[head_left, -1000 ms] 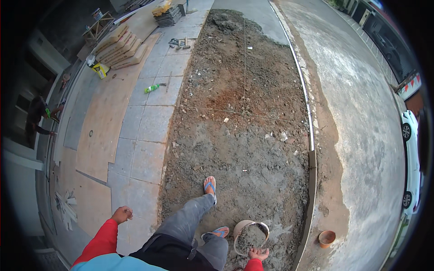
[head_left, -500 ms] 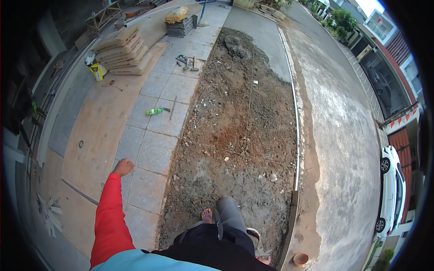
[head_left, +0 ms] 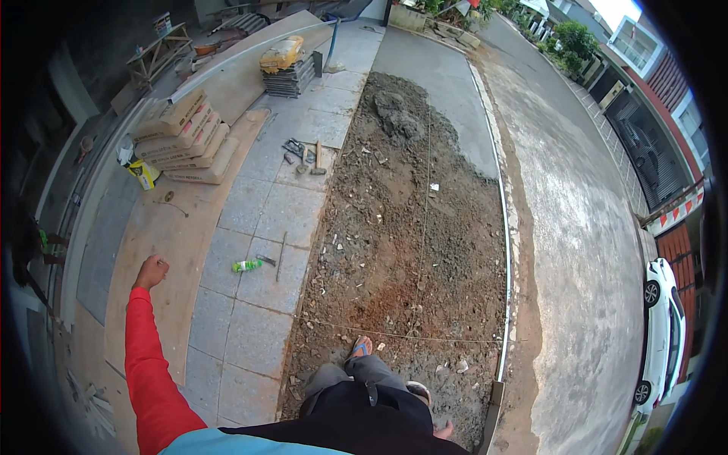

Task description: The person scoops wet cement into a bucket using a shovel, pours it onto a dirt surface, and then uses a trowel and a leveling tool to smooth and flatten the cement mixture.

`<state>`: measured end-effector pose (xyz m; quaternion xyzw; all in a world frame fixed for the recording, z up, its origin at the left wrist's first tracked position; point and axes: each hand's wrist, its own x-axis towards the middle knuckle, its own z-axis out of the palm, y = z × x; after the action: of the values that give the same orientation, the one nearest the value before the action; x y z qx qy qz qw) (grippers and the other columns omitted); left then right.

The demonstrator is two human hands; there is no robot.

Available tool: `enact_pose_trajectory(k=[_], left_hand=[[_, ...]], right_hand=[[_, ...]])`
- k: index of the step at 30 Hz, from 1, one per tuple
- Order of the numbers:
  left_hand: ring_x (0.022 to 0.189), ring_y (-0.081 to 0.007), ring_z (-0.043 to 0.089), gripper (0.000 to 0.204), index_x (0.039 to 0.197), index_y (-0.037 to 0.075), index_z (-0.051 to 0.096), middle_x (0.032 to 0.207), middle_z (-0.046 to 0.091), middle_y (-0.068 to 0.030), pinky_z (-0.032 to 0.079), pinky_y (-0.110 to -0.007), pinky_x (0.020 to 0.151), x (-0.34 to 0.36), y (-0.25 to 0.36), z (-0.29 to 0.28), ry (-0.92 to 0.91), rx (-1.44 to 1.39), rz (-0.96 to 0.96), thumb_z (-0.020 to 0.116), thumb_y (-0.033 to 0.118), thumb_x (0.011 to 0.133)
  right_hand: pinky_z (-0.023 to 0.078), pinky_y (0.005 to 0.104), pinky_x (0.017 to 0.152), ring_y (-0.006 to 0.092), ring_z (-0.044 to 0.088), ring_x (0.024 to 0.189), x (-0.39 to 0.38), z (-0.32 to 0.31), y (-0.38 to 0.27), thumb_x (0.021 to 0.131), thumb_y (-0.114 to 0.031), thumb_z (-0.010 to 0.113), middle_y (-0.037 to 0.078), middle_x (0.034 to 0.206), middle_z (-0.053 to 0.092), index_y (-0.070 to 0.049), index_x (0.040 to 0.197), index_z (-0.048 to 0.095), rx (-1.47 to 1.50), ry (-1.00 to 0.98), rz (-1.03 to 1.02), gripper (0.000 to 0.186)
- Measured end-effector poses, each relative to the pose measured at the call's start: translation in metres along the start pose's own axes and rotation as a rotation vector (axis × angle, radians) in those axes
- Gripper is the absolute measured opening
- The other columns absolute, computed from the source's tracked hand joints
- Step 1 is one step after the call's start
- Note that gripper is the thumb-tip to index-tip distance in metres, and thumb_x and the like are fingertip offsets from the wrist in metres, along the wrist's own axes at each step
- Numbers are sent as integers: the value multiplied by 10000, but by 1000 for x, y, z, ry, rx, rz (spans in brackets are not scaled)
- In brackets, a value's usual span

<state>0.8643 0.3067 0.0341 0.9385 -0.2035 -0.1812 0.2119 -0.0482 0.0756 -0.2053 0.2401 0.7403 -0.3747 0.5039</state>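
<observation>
My left hand (head_left: 152,271), at the end of a red sleeve, is raised over the plywood boards (head_left: 134,318), fingers curled around nothing visible. Low in the frame, my right hand (head_left: 444,429) grips the bucket (head_left: 419,393), which is mostly hidden behind my body. My sandalled foot (head_left: 361,347) is on the soil bed (head_left: 383,265), crossed by thin strings, with a heap of wet grey mix (head_left: 398,117) farther ahead. A green bottle (head_left: 246,265) and several tools (head_left: 307,157) lie on the paving slabs (head_left: 273,303).
Cement bags (head_left: 186,155), stacked tiles (head_left: 287,80) and a wooden trestle (head_left: 152,57) stand at left; another person (head_left: 42,250) is at the far left edge. Fresh concrete (head_left: 455,83) lies beyond the soil. A pale edging (head_left: 506,280) borders the road (head_left: 576,250), where a white car (head_left: 658,341) stands.
I have walked forward along the bed: the tools, bags and bottle sit lower in view. My left arm has swung forward and up; the bucket has become mostly hidden behind my body.
</observation>
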Motion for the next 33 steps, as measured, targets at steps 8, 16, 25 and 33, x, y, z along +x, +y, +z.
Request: enact_pose_trajectory(k=[8, 16, 25, 33], left_hand=[[663, -178, 618, 145, 866, -4, 587, 782, 624, -95, 501, -314, 541, 90, 65, 49, -232, -283, -224, 561, 133, 825], [562, -237, 641, 163, 854, -70, 608, 681, 641, -159, 525, -354, 483, 103, -18, 166, -144, -188, -804, 557, 64, 776], [762, -160, 642, 226, 1011, -25, 619, 859, 662, -99, 527, -289, 692, 348, 284, 370, -475, -732, -309, 527, 157, 914], [1046, -227, 571, 498, 1231, 91, 536, 1143, 597, -99, 455, -410, 893, 476, 558, 350, -773, -1325, -115, 437, 463, 915]], right_hand=[[241, 308, 464, 146, 261, 480, -106, 256, 6, 719, -586, 604, -29, 561, 251, -127, 725, 366, -282, -265, -74, 517], [191, 323, 477, 155, 134, 418, -199, 592, 43, 747, -521, 580, -46, 481, 188, -181, 615, 323, -458, -210, -51, 446], [170, 269, 422, 107, 139, 385, -453, 788, 44, 863, -362, 577, -65, 453, 184, -190, 596, 327, -829, -615, -47, 404], [183, 240, 401, 69, 194, 396, -764, 905, -55, 961, -281, 451, -64, 495, 233, -110, 609, 368, -1148, -1017, -477, 400]])
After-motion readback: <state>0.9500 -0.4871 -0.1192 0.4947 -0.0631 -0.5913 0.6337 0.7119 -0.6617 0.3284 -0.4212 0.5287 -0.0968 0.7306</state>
